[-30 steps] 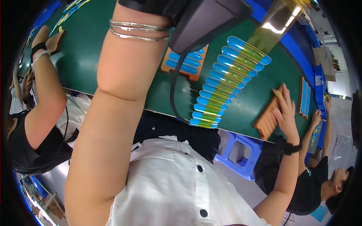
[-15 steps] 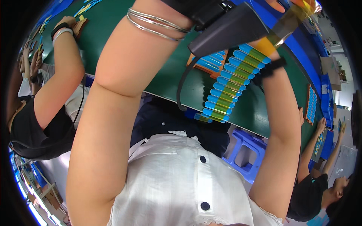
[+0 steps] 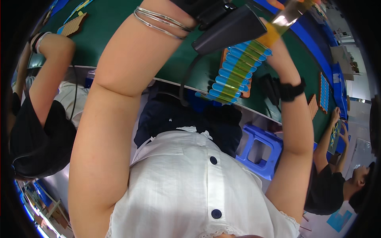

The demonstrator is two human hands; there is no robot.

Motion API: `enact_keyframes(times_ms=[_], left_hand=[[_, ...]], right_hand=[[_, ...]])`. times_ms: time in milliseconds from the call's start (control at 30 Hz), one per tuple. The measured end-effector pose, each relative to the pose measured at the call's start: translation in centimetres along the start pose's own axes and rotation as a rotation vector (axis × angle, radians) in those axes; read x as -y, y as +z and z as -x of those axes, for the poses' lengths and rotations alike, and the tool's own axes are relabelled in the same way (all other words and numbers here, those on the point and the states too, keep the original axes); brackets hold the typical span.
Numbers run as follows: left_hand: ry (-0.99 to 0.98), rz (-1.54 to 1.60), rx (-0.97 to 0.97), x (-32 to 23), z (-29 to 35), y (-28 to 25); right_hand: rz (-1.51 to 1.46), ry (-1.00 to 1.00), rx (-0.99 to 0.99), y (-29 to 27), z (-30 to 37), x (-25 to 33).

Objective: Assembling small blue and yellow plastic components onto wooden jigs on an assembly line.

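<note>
A row of slim blue round-ended pieces [image 3: 220, 86], joined by a yellowish see-through tape [image 3: 239, 73], slants across the near side of the green table. My right hand [image 3: 278, 59] is at the row's upper end, closed on it; tape covers part of the fingers. Glossy amber tape [image 3: 286, 18] runs on from there to the top edge. My left forearm, with silver bangles, reaches up to a black device that hides most of that hand. Fingertips, seemingly of my left hand [image 3: 275, 4], show beside the tape; their grip is cut off. An orange ridged tray [image 3: 247, 88] lies beneath the row.
Co-workers' arms are at the table on both sides. Another ridged tray [image 3: 73, 25] lies at the far left, and a tray of blue pieces [image 3: 324, 93] at the right. Blue bins [image 3: 338, 85] line the far right edge. A purple stool [image 3: 258, 150] stands below the table.
The taped row and my right hand have shifted left and up, and the row now covers most of the orange tray. The co-worker's hand on the left has moved off its tray.
</note>
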State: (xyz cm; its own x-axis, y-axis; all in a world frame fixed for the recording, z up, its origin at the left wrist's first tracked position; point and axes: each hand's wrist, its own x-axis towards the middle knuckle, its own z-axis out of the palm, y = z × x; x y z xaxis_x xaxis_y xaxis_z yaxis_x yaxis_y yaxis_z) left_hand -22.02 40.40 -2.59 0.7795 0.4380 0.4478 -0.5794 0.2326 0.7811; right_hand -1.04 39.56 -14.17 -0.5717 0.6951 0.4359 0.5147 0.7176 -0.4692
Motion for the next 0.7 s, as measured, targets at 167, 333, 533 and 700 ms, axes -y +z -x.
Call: enact_keyframes(times_ms=[167, 333, 533, 700], left_hand=[[-0.103, 0.003, -0.173, -0.3, 0.4, 2.8], [-0.198, -0.088, -0.176, 6.0, 2.2, 3.9], [-0.892, 0.374, -0.369, 5.8, 2.9, 7.3], [-0.172, 0.279, -0.355, 9.2, -1.1, -0.6]], right_hand=[[-0.581, 0.535, -0.180, -1.9, 2.9, 8.6], [-0.774, 0.644, -0.233, -1.3, 11.1, 18.5], [-0.806, 0.360, 0.091, -0.7, 19.5, 19.8], [-0.819, 0.287, 0.127, 0.1, 19.1, 17.8]])
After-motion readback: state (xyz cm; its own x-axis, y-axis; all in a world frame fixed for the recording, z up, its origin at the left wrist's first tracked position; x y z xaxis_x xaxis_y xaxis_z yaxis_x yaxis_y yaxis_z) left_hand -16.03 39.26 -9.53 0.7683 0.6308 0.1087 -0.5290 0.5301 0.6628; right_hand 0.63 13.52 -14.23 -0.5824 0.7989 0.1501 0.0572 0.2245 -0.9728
